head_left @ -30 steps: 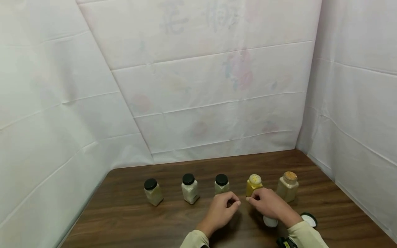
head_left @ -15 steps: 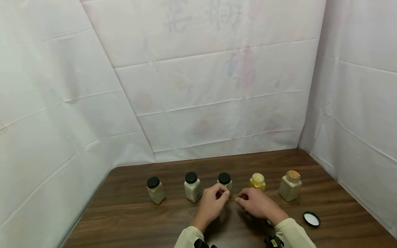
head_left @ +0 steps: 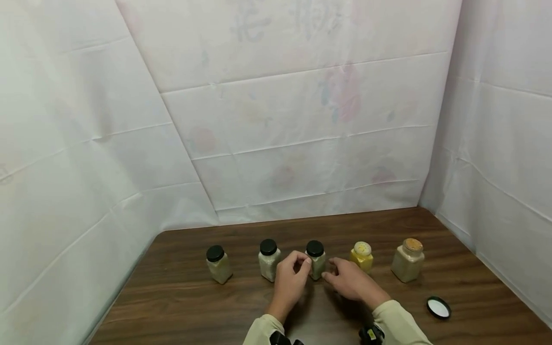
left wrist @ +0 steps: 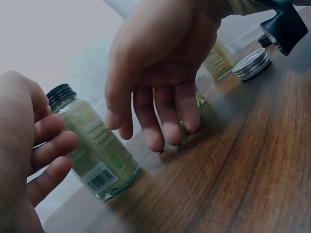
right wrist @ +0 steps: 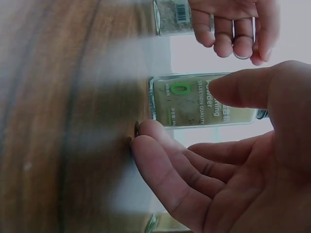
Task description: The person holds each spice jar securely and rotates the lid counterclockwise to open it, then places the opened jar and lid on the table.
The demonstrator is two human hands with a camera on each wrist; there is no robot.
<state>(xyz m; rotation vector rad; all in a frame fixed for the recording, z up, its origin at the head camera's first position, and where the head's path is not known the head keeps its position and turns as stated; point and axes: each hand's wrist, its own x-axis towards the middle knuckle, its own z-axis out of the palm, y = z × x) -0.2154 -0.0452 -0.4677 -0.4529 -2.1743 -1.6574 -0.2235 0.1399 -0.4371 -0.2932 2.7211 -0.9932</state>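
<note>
Black-capped clear glass spice jar [head_left: 316,259] with pale greenish powder is being closed in on from both sides. It stands third from the left in a row of five jars that runs parallel to the far edge of the dark wooden table [head_left: 181,306], roughly midway along that edge. Compared with a second ago, both hands have been shifted leftward along the row: they were bunched in front of the yellow-filled jar with a perforated shaker top [head_left: 362,255], and now that one is left alone. So attention looks to have been moved one jar over, as far as can be judged.

Left hand [head_left: 290,282] is curled loosely, fingertips right at the jar's left side; in the left wrist view a sliver of gap can still be seen, so no grip is made yet and nothing is held. Right hand [head_left: 347,280] is spread and relaxed, thumb pointed at the label in the right wrist view, nothing clasped either.

The jar is upright, long axis vertical, cap pointing up, base flat on the wood. Its barcode side is turned toward the left hand.

A loose black lid with a white liner [head_left: 438,307] is lying near the right edge, well apart from the hands.
</note>
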